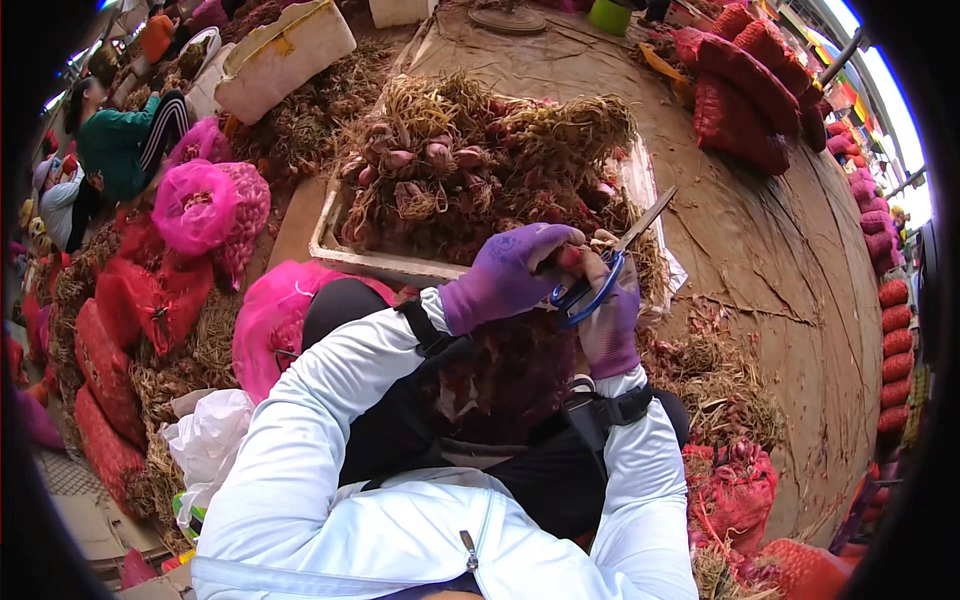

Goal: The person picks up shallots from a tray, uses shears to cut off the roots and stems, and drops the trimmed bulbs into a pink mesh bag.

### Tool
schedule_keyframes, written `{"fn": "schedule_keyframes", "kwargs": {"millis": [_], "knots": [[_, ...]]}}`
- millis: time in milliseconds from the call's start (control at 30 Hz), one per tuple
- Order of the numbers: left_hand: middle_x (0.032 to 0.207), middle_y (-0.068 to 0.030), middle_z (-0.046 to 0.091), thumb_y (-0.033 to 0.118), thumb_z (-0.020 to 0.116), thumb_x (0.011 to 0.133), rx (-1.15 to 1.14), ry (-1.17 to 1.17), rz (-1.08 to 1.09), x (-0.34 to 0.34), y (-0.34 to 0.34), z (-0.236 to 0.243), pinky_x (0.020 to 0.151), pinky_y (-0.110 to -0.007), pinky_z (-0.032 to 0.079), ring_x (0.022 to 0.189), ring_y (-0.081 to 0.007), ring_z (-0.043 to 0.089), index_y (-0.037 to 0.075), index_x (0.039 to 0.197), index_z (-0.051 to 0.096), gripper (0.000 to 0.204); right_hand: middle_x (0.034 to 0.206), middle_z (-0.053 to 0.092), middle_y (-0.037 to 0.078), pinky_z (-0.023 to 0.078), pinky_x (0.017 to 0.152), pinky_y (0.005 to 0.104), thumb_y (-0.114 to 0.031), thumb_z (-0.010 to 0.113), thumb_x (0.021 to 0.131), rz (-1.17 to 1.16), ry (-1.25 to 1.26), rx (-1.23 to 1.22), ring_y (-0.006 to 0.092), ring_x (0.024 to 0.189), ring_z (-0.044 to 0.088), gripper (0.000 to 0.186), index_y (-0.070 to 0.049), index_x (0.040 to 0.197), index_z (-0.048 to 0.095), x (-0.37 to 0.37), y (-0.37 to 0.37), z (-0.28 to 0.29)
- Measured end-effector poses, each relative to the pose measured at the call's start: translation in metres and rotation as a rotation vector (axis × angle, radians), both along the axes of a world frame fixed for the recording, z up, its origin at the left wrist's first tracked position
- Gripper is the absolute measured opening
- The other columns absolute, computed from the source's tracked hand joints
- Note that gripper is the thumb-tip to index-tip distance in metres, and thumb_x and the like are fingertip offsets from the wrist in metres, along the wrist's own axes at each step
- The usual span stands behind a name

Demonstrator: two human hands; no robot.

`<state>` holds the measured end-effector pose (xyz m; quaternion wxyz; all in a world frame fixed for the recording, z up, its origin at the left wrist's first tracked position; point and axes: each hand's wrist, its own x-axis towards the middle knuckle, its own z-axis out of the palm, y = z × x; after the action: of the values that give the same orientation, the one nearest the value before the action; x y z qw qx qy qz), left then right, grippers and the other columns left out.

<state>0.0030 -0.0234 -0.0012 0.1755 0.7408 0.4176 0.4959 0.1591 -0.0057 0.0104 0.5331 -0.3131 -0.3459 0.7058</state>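
Note:
My left hand (505, 275) wears a purple glove and pinches a small reddish bulb (568, 257) close beside my right hand. My right hand (608, 315), also gloved, grips blue-handled scissors (590, 290) whose blades point up to the right. A white foam box (387, 263) just beyond both hands holds a heap of small pink-red bulbs (440, 157) with dry roots and stalks. Below my hands, between my legs, lies a dark reddish pile, too shadowed to make out clearly.
Pink and red mesh sacks (197, 205) lie at left; red sacks (740, 95) pile at upper right. A foam box (285, 70) stands behind. Loose stalks (725, 395) spread over the brown sheet (770, 290). A person in green (115, 150) sits at upper left, near others.

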Motion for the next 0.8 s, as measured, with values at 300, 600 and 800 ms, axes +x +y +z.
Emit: {"fn": "schedule_keyframes", "kwargs": {"millis": [300,600,800], "knots": [[0.103,-0.0032,0.06,0.019,0.061,0.093,-0.794,-0.589,-0.282,-0.016,0.011,0.011,0.074,-0.024,0.052,0.087,-0.0088,0.061,0.003,0.114,0.053,0.027,0.106,0.064,0.009,0.052,0.083,0.0251,0.001,0.067,0.085,-0.009,-0.262,0.296,0.0131,0.097,0.062,0.046,0.0,0.126,0.047,0.003,0.004,-0.002],[0.103,-0.0045,0.059,0.023,0.054,0.097,-0.921,-0.796,-0.528,-0.02,0.013,0.003,0.076,-0.028,0.055,0.097,-0.012,0.061,0.001,0.126,0.047,0.037,0.1,0.065,0.008,0.055,0.07,0.0243,0.003,0.067,0.081,0.111,-0.243,0.216,0.014,0.083,0.065,0.046,0.0,0.124,0.049,0.016,0.01,0.009],[0.108,-0.002,0.058,0.024,0.051,0.099,-0.946,-0.993,-0.578,-0.01,0.012,-0.006,0.086,-0.027,0.05,0.102,-0.0114,0.057,0.004,0.138,0.04,0.045,0.096,0.064,0.006,0.056,0.058,0.0229,0.003,0.058,0.085,0.161,-0.115,0.082,0.013,0.077,0.066,0.038,-0.003,0.122,0.05,0.013,0.003,0.016]]}}
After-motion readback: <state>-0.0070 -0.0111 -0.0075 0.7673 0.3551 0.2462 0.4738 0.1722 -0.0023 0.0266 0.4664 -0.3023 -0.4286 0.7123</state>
